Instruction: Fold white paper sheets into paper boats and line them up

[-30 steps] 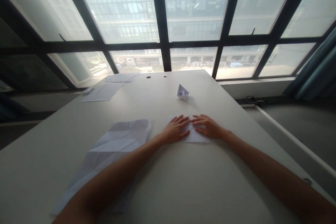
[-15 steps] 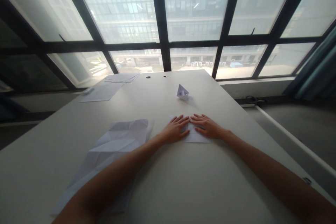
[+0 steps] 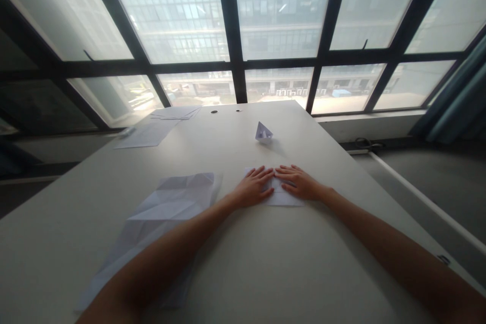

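Your fingers (image 3: 287,176) rest slightly spread and flat, gripping nothing, the left hand (image 3: 246,192) and right hand (image 3: 304,186) almost meeting at their tips; smoothing a fold looks like the step in hand, and the next move seems to call for even pressure along the crease. On the white counter (image 3: 284,258), a large creased sheet (image 3: 184,195) lies to the left, partly hidden from view. The smaller folded paper (image 3: 283,199) lies under both sets of fingers, its near edge showing toward you. Beyond them sits a small peaked paper shape (image 3: 263,134)
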`<state>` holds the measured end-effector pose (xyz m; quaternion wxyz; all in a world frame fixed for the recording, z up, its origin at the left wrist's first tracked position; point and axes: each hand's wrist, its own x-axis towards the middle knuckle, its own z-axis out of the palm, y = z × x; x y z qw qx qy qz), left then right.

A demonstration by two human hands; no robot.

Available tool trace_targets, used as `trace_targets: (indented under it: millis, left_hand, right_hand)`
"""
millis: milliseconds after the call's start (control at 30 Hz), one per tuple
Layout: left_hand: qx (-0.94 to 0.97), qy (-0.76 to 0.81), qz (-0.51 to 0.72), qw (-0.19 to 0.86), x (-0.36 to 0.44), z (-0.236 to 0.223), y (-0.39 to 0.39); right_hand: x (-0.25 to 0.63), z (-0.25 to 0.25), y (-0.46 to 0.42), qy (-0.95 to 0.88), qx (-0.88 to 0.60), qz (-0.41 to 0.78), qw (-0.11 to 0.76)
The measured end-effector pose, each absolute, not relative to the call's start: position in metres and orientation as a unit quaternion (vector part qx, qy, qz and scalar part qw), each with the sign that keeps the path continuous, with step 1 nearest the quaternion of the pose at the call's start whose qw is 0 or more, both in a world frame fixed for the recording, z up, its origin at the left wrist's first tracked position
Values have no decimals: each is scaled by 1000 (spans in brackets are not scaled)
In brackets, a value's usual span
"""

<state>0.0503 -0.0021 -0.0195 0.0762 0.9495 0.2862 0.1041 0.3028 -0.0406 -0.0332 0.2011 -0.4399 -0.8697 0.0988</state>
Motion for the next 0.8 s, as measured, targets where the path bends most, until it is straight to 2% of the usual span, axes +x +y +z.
trace_targets:
  millis: [800]
  left_hand:
    - [948,290,106,78,51,-16,-4]
  right_hand:
    - [302,-31,-41,-868,-440,105,204]
